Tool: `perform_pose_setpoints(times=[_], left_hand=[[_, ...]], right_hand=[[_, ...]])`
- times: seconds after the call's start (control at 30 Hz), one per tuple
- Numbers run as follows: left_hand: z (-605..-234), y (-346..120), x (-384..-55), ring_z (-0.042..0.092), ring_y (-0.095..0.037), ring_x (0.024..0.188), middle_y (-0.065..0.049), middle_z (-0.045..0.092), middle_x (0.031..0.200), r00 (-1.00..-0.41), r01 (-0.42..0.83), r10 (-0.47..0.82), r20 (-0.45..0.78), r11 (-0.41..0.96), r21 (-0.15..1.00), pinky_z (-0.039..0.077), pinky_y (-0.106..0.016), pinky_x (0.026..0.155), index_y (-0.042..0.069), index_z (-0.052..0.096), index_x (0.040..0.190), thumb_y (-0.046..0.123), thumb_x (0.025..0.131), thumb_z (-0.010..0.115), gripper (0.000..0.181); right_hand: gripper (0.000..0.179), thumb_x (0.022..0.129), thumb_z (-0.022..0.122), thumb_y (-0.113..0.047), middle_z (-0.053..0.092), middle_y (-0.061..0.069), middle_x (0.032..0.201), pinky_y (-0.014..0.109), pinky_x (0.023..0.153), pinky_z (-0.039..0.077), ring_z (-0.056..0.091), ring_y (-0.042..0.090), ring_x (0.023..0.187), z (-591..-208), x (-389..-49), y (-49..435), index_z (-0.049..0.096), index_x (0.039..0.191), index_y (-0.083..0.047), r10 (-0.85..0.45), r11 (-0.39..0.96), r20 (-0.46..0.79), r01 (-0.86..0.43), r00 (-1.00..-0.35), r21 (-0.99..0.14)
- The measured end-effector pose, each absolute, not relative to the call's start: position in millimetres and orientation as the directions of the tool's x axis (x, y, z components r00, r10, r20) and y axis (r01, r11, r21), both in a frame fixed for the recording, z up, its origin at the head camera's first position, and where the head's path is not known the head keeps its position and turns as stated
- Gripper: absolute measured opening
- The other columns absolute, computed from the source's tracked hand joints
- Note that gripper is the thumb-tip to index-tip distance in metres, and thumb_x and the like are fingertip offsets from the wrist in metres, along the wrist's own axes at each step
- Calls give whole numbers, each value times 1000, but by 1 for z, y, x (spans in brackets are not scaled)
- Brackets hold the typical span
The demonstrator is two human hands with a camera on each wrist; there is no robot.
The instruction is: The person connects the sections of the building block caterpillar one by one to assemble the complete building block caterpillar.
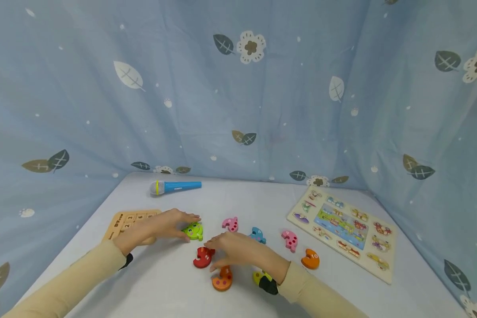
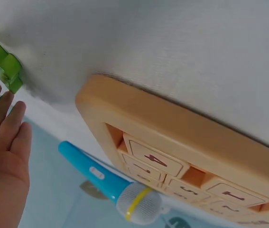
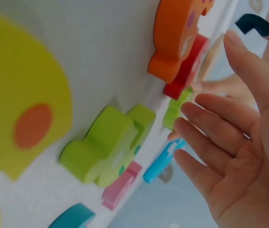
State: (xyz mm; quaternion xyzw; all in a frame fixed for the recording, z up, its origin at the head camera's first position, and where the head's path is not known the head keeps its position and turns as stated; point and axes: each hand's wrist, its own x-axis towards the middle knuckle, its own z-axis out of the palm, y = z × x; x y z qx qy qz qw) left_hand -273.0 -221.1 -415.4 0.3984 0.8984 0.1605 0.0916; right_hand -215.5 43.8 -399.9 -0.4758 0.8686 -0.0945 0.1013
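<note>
Red piece [image 1: 203,262] reads 2, rightmost orange piece [image 1: 312,261] 10, tan tile [image 2: 155,158] 4.

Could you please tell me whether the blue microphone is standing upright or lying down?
Lying down: the microphone stretches lengthwise along the white table.

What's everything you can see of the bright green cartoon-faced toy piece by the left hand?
The bright green cartoon-faced toy piece looks thick and glossy, like painted wood, with an uneven outline and two eyes. It lies face up on the white tabletop, beyond the curved red piece marked 2. The left hand is spread at its left side; actual contact is unclear.
</note>
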Motion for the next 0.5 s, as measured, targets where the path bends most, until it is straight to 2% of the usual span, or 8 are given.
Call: perform_pose_setpoints(times=[0.27, 0.5], left_hand=[[-412, -223, -275, 50, -33, 126, -14, 52, 139, -659, 683, 751, -40, 620, 388, 44, -46, 101, 1, 56, 134, 31, 81, 77, 63], [-417, -224, -277, 50, -30, 127, -12, 52, 139, -680, 660, 731, -51, 641, 392, 44, -45, 102, 4, 57, 134, 30, 84, 74, 59]], right_hand=[[61, 81, 77, -37, 67, -7, 119, 15, 87, 49, 61, 2, 107, -403, -220, 32, 60, 133, -12, -847, 523, -103, -787, -521, -328], [55, 81, 78, -33, 69, -8, 115, 7, 81, 47, 62, -2, 98, -405, -225, 29, 63, 130, -14, -866, 495, -84, -818, -493, -294]])
